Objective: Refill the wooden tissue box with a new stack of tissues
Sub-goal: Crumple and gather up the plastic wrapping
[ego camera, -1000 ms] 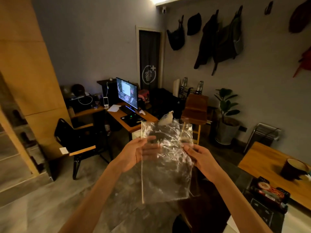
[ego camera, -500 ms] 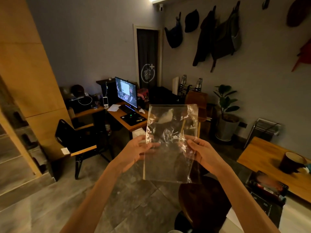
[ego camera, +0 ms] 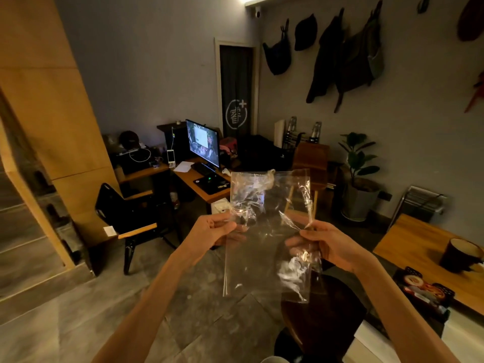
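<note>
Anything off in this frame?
Mostly the clear plastic bag: crumpled, looks empty apart from a pale scrap at its top edge, pinched mid-air by the left hand and right hand. No tissue stack or wooden box in view. Nothing spilled or broken.

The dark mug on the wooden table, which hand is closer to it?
Right. The right hand holds the clear bag on the side toward the mug; the left hand holds its far side.
</note>
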A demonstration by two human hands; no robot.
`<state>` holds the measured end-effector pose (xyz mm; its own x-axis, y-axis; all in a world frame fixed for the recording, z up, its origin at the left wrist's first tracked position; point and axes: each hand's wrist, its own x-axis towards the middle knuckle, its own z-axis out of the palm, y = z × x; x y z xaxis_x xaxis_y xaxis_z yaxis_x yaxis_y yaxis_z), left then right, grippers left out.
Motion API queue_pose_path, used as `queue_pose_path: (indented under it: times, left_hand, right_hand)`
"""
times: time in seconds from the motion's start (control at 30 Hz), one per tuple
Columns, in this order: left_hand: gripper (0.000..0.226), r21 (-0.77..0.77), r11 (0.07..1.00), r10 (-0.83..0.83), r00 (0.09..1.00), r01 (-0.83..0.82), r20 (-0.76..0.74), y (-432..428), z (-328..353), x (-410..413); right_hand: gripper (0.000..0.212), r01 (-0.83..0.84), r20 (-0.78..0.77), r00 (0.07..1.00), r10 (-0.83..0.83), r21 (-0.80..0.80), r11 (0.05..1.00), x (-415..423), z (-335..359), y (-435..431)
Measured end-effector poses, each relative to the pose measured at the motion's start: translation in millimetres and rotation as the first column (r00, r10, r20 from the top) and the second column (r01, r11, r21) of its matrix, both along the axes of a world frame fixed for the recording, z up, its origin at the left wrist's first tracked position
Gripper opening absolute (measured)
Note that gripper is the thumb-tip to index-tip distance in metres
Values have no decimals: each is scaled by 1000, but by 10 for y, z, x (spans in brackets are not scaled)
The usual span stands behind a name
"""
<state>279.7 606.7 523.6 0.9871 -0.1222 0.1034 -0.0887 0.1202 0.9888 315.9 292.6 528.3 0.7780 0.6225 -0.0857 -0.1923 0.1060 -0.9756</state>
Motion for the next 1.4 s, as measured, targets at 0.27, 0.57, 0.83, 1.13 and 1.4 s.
queue_pose_path:
  times: [0.27,0.57,0.83,1.13,1.4]
  left_hand:
    - [36,90,994,47,980,-65,191,61,-66,-328]
    - [38,426,852,-322,946,304,-31,180,489,-454]
    - [54,89,996,-5,989,19,-147,30,-140,-417]
    - [48,-64,996,43,952,-65,-304,57,-609,-371]
    - [22,-21,992,111,951,-122,-289,17,-1137,-204]
  right_hand:
    - [32,185,50,981,-186,34,982,-51,-190,135]
    - [50,-92,505,816,280,-365,926,-20,515,529]
    - [79,-72,196,979,48,116,991,123,634,678]
    - [28,266,59,964,-260,-205,942,-365,-659,897]
    - [37,170,-182,966,-183,-84,982,-124,-981,603]
